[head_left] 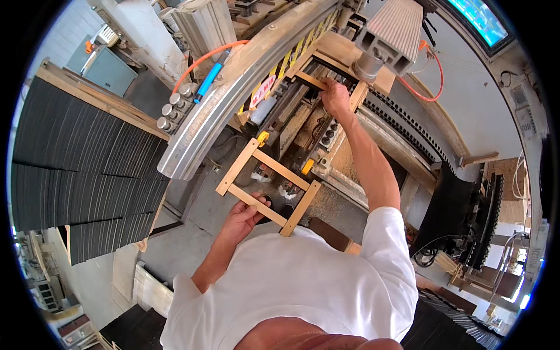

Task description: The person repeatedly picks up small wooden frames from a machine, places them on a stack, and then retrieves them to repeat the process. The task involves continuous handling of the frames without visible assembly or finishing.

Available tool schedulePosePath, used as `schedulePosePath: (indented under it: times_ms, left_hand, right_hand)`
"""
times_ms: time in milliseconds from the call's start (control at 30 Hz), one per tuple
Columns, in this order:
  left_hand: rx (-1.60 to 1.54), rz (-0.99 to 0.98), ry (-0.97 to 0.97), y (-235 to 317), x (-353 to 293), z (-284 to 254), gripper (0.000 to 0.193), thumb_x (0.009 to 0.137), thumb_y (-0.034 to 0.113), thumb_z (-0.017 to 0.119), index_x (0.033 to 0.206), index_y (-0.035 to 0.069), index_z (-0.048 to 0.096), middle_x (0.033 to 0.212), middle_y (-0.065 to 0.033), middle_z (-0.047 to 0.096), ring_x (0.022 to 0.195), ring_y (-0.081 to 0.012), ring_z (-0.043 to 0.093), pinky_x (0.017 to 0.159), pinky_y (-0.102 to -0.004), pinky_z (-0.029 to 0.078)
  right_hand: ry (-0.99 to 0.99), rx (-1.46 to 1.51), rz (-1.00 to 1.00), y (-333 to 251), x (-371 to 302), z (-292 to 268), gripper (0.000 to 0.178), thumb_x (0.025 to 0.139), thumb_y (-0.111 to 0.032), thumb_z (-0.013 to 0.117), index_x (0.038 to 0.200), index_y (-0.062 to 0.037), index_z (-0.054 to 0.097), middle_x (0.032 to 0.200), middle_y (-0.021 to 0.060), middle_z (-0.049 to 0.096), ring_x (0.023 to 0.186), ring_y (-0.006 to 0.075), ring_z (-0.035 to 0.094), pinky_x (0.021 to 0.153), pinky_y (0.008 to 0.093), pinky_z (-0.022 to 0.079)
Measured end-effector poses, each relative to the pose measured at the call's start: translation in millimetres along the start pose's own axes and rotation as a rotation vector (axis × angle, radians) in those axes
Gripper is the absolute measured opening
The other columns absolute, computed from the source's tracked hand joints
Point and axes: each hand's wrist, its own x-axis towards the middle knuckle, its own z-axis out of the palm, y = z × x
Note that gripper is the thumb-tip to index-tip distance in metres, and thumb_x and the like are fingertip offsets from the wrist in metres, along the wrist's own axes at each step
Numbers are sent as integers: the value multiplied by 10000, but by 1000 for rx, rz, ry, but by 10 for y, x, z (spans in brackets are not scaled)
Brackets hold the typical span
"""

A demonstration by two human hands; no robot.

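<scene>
My left hand (pixel 242 219) grips the near rail of a light wooden frame (pixel 236 168), thumb on top and fingers underneath. This frame is made of several slats joined in a rectangle with projecting ends, and it is held tilted in front of my body. Farther off, my reaching right hand (pixel 336 99) is closed on a second wooden frame (pixel 310 80), set in the bed of a woodworking machine. Its fingers hide part of that frame's near corner. Beneath my right forearm lie the machine's metal rails (pixel 340 182) and sawdust.
Left of me stands a tall stack of dark strips (pixel 81 175). A curved metal beam (pixel 198 125) carries a blue marker (pixel 209 81) and an orange hose (pixel 198 61). A ribbed metal column (pixel 394 29) overhangs my right hand. At upper right is a lit screen (pixel 479 22).
</scene>
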Motion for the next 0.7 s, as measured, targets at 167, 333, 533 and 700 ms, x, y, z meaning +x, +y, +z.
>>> schedulePosePath:
  times_ms: [167, 333, 533, 700]
  left_hand:
    - [-6, 31, 38, -75, -146, -18, 338, 959, 47, 537, 1293, 30, 490, 1212, -100, 596, 1213, -282, 553, 1033, -399, 474]
    - [6, 27, 54, -94, -84, -28, 326, 959, 52, 538, 1281, 33, 497, 1199, -92, 599, 1199, -267, 560, 1026, -393, 476]
    - [68, 9, 90, -93, -121, -40, 365, 943, 77, 582, 1294, 35, 488, 1194, -95, 599, 1200, -285, 557, 1033, -409, 466]
    - [100, 27, 172, -127, -150, -58, 377, 939, 85, 591, 1294, 25, 479, 1194, -106, 594, 1195, -286, 559, 1035, -415, 466]
  right_hand:
    - [-92, -181, -221, 41, 4, 16, 470, 779, -55, 659, 1233, -42, 542, 1119, 190, 627, 1066, 379, 578, 906, 470, 447]
    - [-71, -186, -221, -28, 166, 110, 471, 774, -73, 650, 1226, -38, 521, 1089, 185, 636, 1054, 370, 588, 913, 466, 444]
    - [-111, -203, -250, -85, 234, 214, 456, 771, -84, 620, 1211, -34, 511, 1046, 193, 648, 1043, 356, 599, 898, 479, 446]
    - [-103, -240, -190, -8, 254, 258, 322, 803, -129, 646, 1087, -31, 533, 1067, 196, 651, 1037, 364, 604, 890, 464, 449]
